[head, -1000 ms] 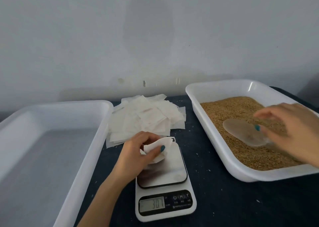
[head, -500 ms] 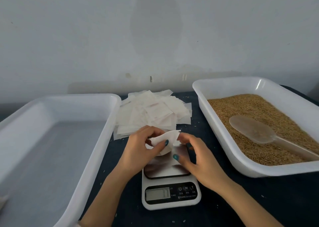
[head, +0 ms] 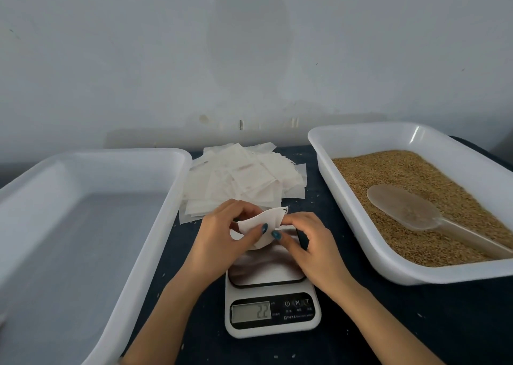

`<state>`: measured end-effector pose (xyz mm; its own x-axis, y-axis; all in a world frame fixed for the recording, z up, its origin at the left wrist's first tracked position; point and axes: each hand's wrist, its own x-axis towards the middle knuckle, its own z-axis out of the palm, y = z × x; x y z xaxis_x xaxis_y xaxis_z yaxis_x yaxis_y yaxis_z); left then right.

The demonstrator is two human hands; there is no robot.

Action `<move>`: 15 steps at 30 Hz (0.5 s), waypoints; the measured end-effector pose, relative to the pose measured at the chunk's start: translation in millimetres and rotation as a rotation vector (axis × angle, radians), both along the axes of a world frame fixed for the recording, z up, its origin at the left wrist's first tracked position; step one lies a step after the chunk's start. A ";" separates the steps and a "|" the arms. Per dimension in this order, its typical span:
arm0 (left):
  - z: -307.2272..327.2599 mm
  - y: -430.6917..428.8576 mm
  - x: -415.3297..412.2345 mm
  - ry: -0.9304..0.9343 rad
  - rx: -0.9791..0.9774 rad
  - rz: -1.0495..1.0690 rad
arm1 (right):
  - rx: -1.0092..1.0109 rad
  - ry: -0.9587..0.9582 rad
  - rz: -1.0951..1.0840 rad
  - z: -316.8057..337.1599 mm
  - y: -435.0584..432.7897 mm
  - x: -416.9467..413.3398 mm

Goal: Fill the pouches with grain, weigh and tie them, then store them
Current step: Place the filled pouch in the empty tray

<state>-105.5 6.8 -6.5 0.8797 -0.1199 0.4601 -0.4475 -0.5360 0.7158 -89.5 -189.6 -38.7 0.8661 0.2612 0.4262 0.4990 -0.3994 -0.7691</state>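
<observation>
Pouch (head: 263, 224), white, pinched at its mouth by left hand (head: 222, 242) and right hand (head: 311, 248), held over scale (head: 270, 303); fill not discernible; risks judged: slack mouth tips and spills grain (head: 388, 175) onto platform; hand pressure falsifies reading; thin fabric tears if tugged.

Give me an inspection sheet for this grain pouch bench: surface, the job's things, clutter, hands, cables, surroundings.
Surface: dark cloth-covered table.
Job's things: white pouch held over the scale, display reads 2.2; pile of flat pouches behind it; right tray holds grain with a translucent scoop lying on it; left tray, white, beside the scale.
Clutter: stray grains on the cloth.
Hands: left hand and right hand both pinch the pouch.
Cables: nothing seen.
Surroundings: plain pale wall with a darker patch.
</observation>
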 end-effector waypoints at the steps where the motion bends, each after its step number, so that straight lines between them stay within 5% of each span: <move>1: -0.2 0.2 0.2 0.000 0.002 0.001 | 0.004 -0.002 -0.006 0.0 0.7 0.4; 15: -0.6 1.4 0.1 0.011 0.003 0.014 | 0.020 0.042 -0.021 -4.2 5.8 2.6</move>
<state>-105.5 8.2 -7.2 0.8862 -0.1091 0.4503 -0.4323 -0.5444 0.7189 -86.9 -183.8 -42.9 0.8885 0.2349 0.3942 0.4577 -0.3933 -0.7974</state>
